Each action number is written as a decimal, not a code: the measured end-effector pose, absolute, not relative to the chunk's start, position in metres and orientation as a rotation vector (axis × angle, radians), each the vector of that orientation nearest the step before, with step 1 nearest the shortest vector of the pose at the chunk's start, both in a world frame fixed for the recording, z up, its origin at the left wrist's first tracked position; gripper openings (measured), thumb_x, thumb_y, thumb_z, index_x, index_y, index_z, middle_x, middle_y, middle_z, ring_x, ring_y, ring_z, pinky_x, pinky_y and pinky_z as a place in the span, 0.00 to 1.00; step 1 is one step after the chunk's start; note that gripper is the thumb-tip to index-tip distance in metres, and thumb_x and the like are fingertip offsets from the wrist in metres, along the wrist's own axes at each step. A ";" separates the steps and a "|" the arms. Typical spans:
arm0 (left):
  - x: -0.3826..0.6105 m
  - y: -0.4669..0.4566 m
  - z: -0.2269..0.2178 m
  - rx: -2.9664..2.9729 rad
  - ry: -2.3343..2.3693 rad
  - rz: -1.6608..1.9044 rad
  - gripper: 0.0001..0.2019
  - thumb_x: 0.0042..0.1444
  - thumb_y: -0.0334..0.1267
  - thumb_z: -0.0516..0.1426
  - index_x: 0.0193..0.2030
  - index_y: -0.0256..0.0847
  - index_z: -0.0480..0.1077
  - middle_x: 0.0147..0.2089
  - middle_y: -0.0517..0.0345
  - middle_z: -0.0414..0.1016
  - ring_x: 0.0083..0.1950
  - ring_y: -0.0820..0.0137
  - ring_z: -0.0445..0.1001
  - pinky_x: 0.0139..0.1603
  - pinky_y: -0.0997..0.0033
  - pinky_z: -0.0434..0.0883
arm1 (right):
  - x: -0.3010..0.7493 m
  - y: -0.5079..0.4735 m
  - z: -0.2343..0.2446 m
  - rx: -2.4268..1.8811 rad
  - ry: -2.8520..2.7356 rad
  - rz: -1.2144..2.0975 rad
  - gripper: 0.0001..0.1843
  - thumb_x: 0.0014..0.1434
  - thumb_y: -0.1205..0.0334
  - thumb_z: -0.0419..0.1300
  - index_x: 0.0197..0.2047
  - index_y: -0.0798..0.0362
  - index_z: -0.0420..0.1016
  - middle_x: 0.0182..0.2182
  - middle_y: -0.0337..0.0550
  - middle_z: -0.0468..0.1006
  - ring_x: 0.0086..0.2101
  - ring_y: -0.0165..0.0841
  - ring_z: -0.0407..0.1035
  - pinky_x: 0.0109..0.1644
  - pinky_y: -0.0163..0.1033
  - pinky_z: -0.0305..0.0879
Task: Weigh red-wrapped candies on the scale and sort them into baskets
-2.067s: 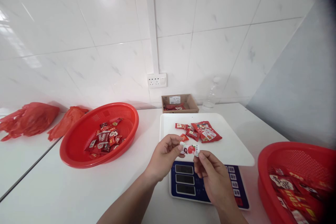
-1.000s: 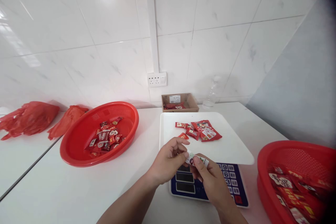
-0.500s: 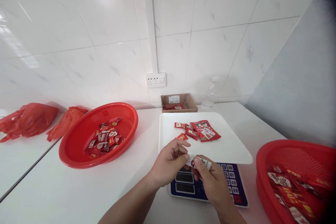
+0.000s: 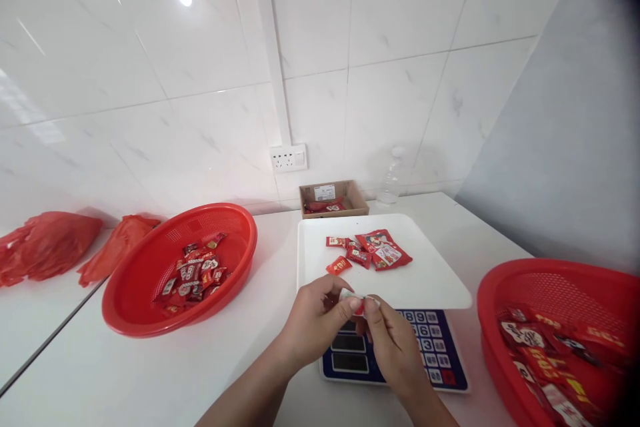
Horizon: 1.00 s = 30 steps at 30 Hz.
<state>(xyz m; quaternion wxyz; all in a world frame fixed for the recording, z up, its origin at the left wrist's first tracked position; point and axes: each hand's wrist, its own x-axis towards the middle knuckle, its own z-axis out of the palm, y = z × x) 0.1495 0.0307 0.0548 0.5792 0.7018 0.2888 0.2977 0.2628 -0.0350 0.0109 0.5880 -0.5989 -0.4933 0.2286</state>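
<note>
My left hand [image 4: 314, 319] and my right hand [image 4: 394, 345] meet over the front edge of a digital scale [image 4: 380, 368]. Between their thumbs and fingertips they pinch a small wrapped candy [image 4: 359, 306], white and red; the fingers cover much of it. Behind the hands, the scale's white pan [image 4: 435, 287] carries a large red candy packet [image 4: 384, 250] on the right. Beside that packet lie a small red-wrapped candy [image 4: 359, 255], another small candy [image 4: 337, 241] and, closer to my left hand, an orange-red one [image 4: 339, 265].
A red plastic basket [image 4: 123, 310] with several wrapped candies stands left, and another red basket [image 4: 493, 293] with packets stands right. At the back are a cardboard box [image 4: 357, 199] and a clear bottle [image 4: 391, 180]. Red plastic bags [image 4: 55, 243] lie far left.
The candy in my hands has turned or folded: its long white face showed before, and now a shorter white-and-red part shows. My fingertips are closer together. The view has shifted slightly.
</note>
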 end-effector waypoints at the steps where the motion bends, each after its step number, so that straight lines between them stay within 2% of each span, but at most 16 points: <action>1: 0.149 0.030 0.055 1.710 0.688 0.665 0.13 0.53 0.46 0.56 0.29 0.37 0.64 0.24 0.65 0.62 0.25 0.76 0.62 0.26 0.77 0.59 | 0.262 -0.035 0.011 -1.398 -1.173 0.497 0.22 0.62 0.49 0.43 0.21 0.50 0.60 0.16 0.35 0.64 0.19 0.28 0.58 0.22 0.32 0.54; 4: 0.149 0.029 0.055 1.889 0.680 0.587 0.16 0.54 0.47 0.54 0.24 0.37 0.63 0.21 0.66 0.61 0.24 0.77 0.59 0.24 0.78 0.55 | 0.260 -0.036 0.009 -1.382 -1.241 0.419 0.21 0.62 0.51 0.43 0.21 0.50 0.59 0.16 0.35 0.63 0.19 0.28 0.58 0.22 0.32 0.54; 7: 0.150 0.027 0.053 1.923 0.659 0.564 0.18 0.57 0.48 0.52 0.22 0.37 0.62 0.21 0.65 0.62 0.24 0.77 0.59 0.24 0.78 0.55 | 0.258 -0.036 0.006 -1.364 -1.256 0.393 0.20 0.62 0.53 0.44 0.21 0.50 0.58 0.16 0.34 0.62 0.18 0.28 0.57 0.22 0.33 0.53; 13: 0.152 0.023 0.049 1.775 0.576 0.608 0.19 0.57 0.49 0.51 0.23 0.37 0.61 0.24 0.62 0.65 0.27 0.75 0.65 0.28 0.78 0.61 | 0.256 -0.040 0.000 -1.329 -1.219 0.463 0.20 0.63 0.53 0.43 0.21 0.50 0.55 0.17 0.33 0.58 0.19 0.28 0.54 0.22 0.33 0.50; 21: 0.151 0.022 0.050 1.739 0.508 0.605 0.20 0.55 0.51 0.53 0.20 0.37 0.57 0.22 0.61 0.63 0.25 0.76 0.63 0.25 0.78 0.60 | 0.253 -0.043 -0.004 -1.233 -1.204 0.570 0.21 0.64 0.53 0.41 0.22 0.50 0.57 0.19 0.35 0.60 0.21 0.28 0.55 0.24 0.34 0.51; 30: 0.155 0.020 0.045 1.653 0.494 0.673 0.20 0.56 0.52 0.52 0.24 0.37 0.61 0.23 0.60 0.66 0.26 0.73 0.68 0.27 0.77 0.65 | 0.255 -0.041 -0.004 -1.219 -1.122 0.571 0.22 0.64 0.51 0.42 0.21 0.51 0.58 0.18 0.34 0.58 0.20 0.28 0.54 0.23 0.34 0.49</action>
